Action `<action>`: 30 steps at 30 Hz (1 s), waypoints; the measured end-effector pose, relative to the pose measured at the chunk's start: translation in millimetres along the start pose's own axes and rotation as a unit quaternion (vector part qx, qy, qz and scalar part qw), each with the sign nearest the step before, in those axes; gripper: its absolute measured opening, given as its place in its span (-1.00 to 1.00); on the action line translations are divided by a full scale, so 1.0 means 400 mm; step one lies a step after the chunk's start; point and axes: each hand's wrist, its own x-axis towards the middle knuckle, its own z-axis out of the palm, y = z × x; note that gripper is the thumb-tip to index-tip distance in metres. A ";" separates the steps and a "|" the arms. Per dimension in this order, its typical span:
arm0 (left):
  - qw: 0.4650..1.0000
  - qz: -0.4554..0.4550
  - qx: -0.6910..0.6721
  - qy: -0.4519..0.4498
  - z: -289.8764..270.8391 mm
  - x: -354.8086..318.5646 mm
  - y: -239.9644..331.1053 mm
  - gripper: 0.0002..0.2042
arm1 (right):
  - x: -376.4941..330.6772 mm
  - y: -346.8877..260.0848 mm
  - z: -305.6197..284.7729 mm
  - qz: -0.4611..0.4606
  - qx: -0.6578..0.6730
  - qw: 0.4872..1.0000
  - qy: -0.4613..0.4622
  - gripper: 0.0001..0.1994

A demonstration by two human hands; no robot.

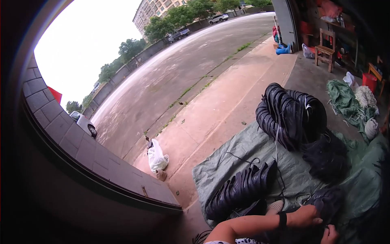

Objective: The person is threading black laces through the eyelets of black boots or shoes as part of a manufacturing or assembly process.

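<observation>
Grey tarp (252,150) on concrete by a garage door; both hands (307,216) (330,235) closed on a dark bundle (327,201) at lower right, best pinched near the tie, clear of stacked rings (290,114).

- Single view only, from a wide fisheye camera worn on the head; nothing shared with a second view.
- Tilted strongly, horizon running diagonally from lower left to upper right, straight edges bent toward the rim.
- Faces outward and down from a doorway edge: tiled wall (77,142) close at left, concrete yard (183,77) and distant apartment building (156,8) beyond.
- Near ground at lower right: green tarpaulin (292,162) with a row of black rubber pieces (239,189) close below the lens.
- Hands barely inside the lower edge: left hand (306,215), right hand (330,235), forearm entering from the bottom.
- Farther off at upper right, a wooden chair (326,49) inside a dim shed.
</observation>
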 end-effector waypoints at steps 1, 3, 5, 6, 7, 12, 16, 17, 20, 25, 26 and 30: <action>0.982 -0.009 -0.186 -0.006 0.010 0.000 -0.008 -0.65 | -0.007 0.005 0.000 0.003 -0.001 1.000 0.000 -0.81; 0.963 0.013 -0.267 -0.014 0.006 0.011 -0.008 -0.62 | -0.022 0.021 -0.003 -0.015 0.006 0.999 0.029 -0.81; 0.897 -0.070 -0.436 0.007 -0.013 0.021 0.000 -0.62 | -0.028 0.117 0.097 0.028 0.173 0.973 0.147 -0.95; 0.894 -0.105 -0.434 0.022 -0.054 0.016 0.026 -0.64 | -0.020 0.066 0.087 0.061 0.221 0.963 0.140 -0.94; 0.864 -0.150 -0.480 0.033 -0.081 -0.008 0.032 -0.69 | -0.002 0.019 0.068 0.067 0.227 0.965 0.113 -0.90; 0.839 -0.161 -0.507 0.114 -0.131 -0.044 0.015 -0.73 | 0.030 -0.027 0.049 0.004 0.189 0.973 0.131 -0.86; 0.800 -0.093 -0.567 0.174 -0.182 -0.054 -0.020 -0.75 | 0.020 -0.013 0.063 -0.030 0.154 0.971 0.181 -0.86; 0.784 -0.085 -0.594 0.161 -0.178 -0.049 -0.022 -0.74 | 0.003 -0.001 0.065 -0.039 0.132 0.974 0.182 -0.85; 0.757 -0.077 -0.609 0.224 -0.159 -0.023 0.012 -0.73 | -0.031 0.024 0.049 -0.045 0.101 0.981 0.162 -0.84; 0.778 -0.014 -0.589 0.217 -0.301 -0.102 -0.066 -0.70 | -0.091 0.103 0.002 0.149 0.359 0.917 0.090 -0.81; 0.795 -0.058 -0.543 0.264 -0.302 -0.105 -0.068 -0.70 | -0.113 0.136 -0.020 0.166 0.381 0.902 0.120 -0.79; 0.793 -0.060 -0.493 0.353 -0.382 -0.139 -0.089 -0.60 | -0.260 0.310 -0.062 0.272 0.352 0.880 0.167 -0.76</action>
